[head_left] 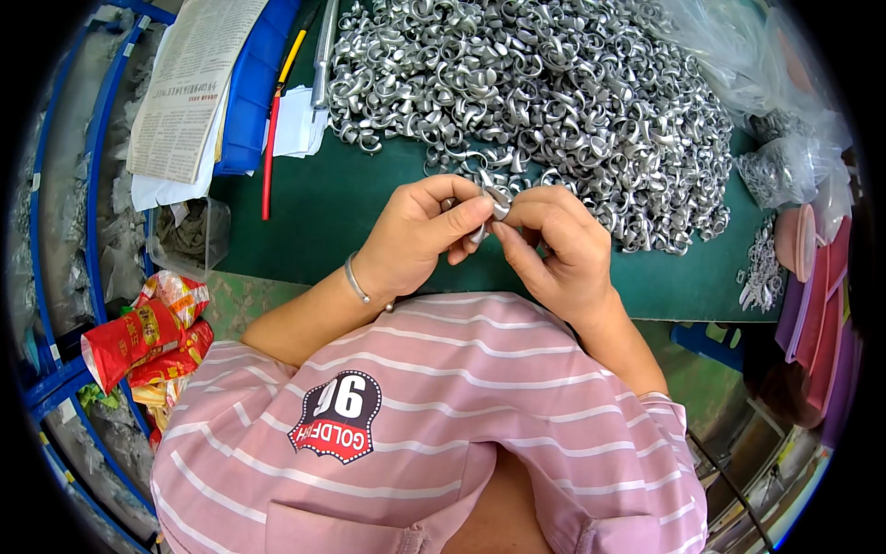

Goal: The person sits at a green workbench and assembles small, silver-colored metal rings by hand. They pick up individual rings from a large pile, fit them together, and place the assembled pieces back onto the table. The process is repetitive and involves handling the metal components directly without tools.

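A green worktable (305,245) is stretching out in front of me, and a blue-framed rack (97,148) is standing along its left side. The person in a pink striped shirt (517,397) is sitting close against the near edge, bending over the work. A great heap of silver rings (544,92) is covering most of the table's far side and spilling toward the hands. At the far left, a blue bin (251,102) is sitting with a newspaper (189,102) leaning over it. Clear plastic bags (711,37) are lying bunched at the far right. Nearer, a clear tub (217,235) is holding something greyish, and red snack packets (138,342) are hanging by the rack.

Both hands are working over the table, just in front of the heap. The left hand (415,231) is pinching a silver ring (499,208) between thumb and forefinger, its other fingers curling under, with more silver metal showing among them. The right hand (563,240) is pinching the same piece from the other side, thumb and forefinger nearly meeting, the remaining fingers folding in.

A red-and-yellow stick (269,166) is lying left of the heap, near a metal rod (325,55). A slim silver bracelet (354,277) is circling the left wrist.
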A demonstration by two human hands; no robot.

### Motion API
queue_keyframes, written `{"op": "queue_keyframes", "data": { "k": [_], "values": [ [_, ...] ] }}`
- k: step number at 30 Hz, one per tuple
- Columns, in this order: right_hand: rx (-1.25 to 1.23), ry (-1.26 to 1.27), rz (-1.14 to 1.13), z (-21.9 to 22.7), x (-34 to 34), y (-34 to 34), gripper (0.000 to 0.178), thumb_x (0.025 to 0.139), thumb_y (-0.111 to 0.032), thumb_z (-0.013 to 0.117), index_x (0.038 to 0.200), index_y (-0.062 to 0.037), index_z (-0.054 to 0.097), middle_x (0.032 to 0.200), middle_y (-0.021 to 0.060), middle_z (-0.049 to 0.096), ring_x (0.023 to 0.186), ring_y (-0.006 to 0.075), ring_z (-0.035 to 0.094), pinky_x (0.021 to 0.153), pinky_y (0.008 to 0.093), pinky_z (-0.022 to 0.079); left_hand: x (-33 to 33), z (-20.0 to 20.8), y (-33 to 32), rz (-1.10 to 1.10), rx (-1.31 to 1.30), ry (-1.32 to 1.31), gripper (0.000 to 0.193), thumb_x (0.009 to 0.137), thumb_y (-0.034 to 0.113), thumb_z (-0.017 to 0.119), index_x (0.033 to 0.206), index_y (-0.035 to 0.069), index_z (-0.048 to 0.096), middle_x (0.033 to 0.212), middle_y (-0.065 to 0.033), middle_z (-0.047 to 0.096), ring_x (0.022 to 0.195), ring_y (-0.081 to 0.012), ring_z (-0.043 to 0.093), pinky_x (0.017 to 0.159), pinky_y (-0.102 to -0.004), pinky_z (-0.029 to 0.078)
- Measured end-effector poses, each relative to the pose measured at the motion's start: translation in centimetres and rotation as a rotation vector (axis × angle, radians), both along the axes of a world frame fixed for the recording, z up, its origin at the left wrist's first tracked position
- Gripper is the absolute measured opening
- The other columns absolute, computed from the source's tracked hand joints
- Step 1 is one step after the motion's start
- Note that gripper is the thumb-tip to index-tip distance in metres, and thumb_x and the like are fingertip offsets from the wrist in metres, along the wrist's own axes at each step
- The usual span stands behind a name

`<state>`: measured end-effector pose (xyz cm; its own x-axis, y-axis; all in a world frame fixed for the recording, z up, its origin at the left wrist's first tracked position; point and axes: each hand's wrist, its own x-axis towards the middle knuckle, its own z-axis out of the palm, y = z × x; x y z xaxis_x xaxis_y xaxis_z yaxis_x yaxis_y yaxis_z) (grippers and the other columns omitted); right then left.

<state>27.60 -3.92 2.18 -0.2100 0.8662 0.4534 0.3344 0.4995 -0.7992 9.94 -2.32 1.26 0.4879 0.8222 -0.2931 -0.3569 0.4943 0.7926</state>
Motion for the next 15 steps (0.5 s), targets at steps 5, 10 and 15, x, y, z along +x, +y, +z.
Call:
{"op": "queue_keyframes", "data": {
  "k": [5, 10, 15],
  "values": [
    [-0.272, 0.113, -0.072, 0.44, 0.12, -0.48, 0.021, 0.071, -0.001, 0.071, 0.089, -0.0018, 0.06, 0.078, 0.0049, 0.057, 0.055, 0.009, 0.049, 0.047, 0.022, 0.04, 0.3, 0.16, 0.27, 0.041, 0.042, 0.073, 0.015, 0.087, 0.013, 0.057, 0.091, -0.001, 0.062, 0.072, -0.0029, 0.059, 0.057, -0.0063, 0.051, 0.046, -0.0177, 0.04],
    [-0.214, 0.049, -0.011, 0.06, 0.71, 0.38, 0.03, 0.072, -0.006, 0.072, 0.1, -0.0012, 0.061, 0.077, 0.0048, 0.057, 0.056, 0.0078, 0.05, 0.049, 0.0206, 0.041, 0.13, 0.3, 0.07, -0.02, -0.074, 0.008, 0.016, 0.087, 0.012, 0.055, 0.093, -0.002, 0.061, 0.073, -0.0047, 0.058, 0.057, -0.0078, 0.05, 0.045, -0.0195, 0.037],
    [-0.228, 0.062, 0.023, 0.3, 0.73, 0.47, 0.024, 0.074, -0.006, 0.07, 0.096, -0.0009, 0.063, 0.075, 0.0058, 0.058, 0.06, 0.0105, 0.053, 0.052, 0.0214, 0.043, -0.27, -0.05, 0.32, -0.079, -0.264, -0.164, 0.02, 0.09, 0.014, 0.049, 0.09, -0.003, 0.06, 0.072, -0.0076, 0.058, 0.052, -0.0106, 0.047, 0.042, -0.0214, 0.034]
  ]
}}
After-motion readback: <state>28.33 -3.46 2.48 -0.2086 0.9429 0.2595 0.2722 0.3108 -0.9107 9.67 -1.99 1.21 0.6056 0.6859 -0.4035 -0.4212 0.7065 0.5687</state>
